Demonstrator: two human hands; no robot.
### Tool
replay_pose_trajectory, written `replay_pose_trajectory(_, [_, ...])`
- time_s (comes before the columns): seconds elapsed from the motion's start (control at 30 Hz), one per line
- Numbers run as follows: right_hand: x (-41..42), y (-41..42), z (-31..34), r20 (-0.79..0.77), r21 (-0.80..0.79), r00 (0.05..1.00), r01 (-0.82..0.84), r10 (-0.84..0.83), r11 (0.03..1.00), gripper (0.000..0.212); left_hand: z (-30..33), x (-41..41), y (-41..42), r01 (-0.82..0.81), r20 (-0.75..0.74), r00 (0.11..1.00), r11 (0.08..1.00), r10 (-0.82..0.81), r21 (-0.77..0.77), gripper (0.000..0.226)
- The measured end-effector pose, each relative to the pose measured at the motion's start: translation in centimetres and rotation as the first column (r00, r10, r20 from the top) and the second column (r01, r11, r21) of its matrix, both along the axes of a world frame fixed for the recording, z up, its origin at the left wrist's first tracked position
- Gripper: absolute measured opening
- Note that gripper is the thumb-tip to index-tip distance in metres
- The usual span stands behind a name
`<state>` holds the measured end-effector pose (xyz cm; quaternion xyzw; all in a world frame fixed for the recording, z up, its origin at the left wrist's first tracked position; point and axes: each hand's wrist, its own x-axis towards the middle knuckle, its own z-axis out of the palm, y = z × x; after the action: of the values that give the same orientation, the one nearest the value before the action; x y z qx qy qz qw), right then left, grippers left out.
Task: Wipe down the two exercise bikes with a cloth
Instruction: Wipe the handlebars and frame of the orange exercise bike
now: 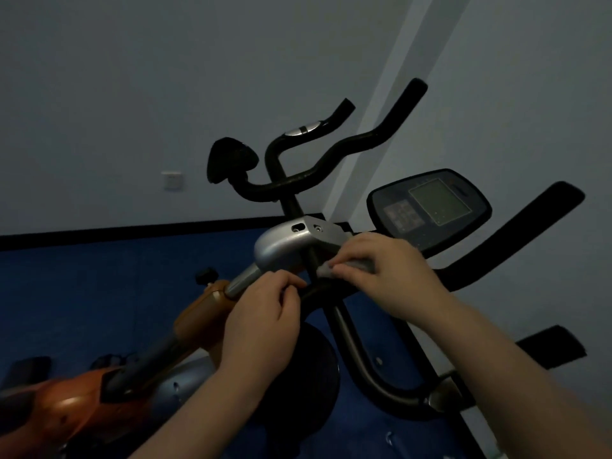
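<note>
Two hands work at the front of the near bike, an orange-bodied machine whose silver stem rises to a grey housing. The left hand is curled round the black handlebar just below that housing, fingers wrapped over the top of the bar. The right hand presses a grey cloth against the bar and the underside of the housing — fingers bent over it, pinching it in place, with only a strip of fabric showing past the fingertips. Both hands sit close together, not quite touching.

Behind the right hand stands the console, dark with a pale square screen and a small keypad to its left. Black padded grips extend to the right of it, one upper and one lower.

Farther back, the second bike shows a black saddle and curved black handlebars against a pale wall. A small socket is set in that wall, left of the saddle. Below runs a dark skirting line, then blue floor. The room is dim — fine detail on the cloth cannot be made out.
</note>
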<state>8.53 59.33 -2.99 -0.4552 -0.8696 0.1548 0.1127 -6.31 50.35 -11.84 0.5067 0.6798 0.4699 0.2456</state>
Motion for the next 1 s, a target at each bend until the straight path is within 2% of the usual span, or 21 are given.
replay_pose_trajectory(0.13, [-2.3,1.7,-0.3,0.056,-0.099,0.998,0.010,-0.004,0.995,0.009,-0.3,0.0,0.1,-0.004,-0.019,1.000,1.000,0.004,0.021,0.020])
replay_pose_trajectory(0.27, [-4.2,2.3,-1.5,0.039,0.009,0.994,0.098,-0.098,0.995,0.006,-0.3,0.0,0.0,-0.009,-0.039,0.999,1.000,0.009,0.019,0.020])
replay_pose_trajectory(0.43, [-2.7,2.6,-1.2,0.069,-0.115,0.997,0.052,-0.045,0.992,0.011,0.0,-0.1,0.1,0.003,-0.055,0.998,1.000,-0.001,0.026,0.018])
replay_pose_trajectory(0.53, [-4.2,3.0,-2.2,0.003,-0.011,0.993,0.117,-0.117,0.993,0.017,-0.1,0.1,0.1,-0.005,-0.081,0.997,1.000,0.007,0.031,0.018])
replay_pose_trajectory(0.63, [-5.1,3.3,-2.8,-0.031,0.130,0.992,0.121,-0.118,0.984,0.028,0.0,0.1,0.0,-0.006,-0.086,0.996,0.999,0.009,0.031,0.018])
replay_pose_trajectory(0.83, [-2.9,2.9,-1.2,0.085,-0.010,0.989,0.118,-0.117,0.993,0.030,0.2,-0.1,-0.1,0.012,-0.097,0.995,0.999,-0.008,0.035,0.020])
replay_pose_trajectory(0.93, [-3.9,2.6,-1.6,0.060,0.013,0.990,0.129,-0.129,0.992,0.026,0.1,0.1,0.0,0.005,-0.115,0.993,0.999,0.001,0.050,0.023])
replay_pose_trajectory(1.0, [-5.3,2.4,-2.4,0.005,0.083,0.986,0.166,-0.167,0.983,0.021,0.0,0.1,0.0,-0.004,-0.130,0.991,0.999,0.010,0.052,0.024])
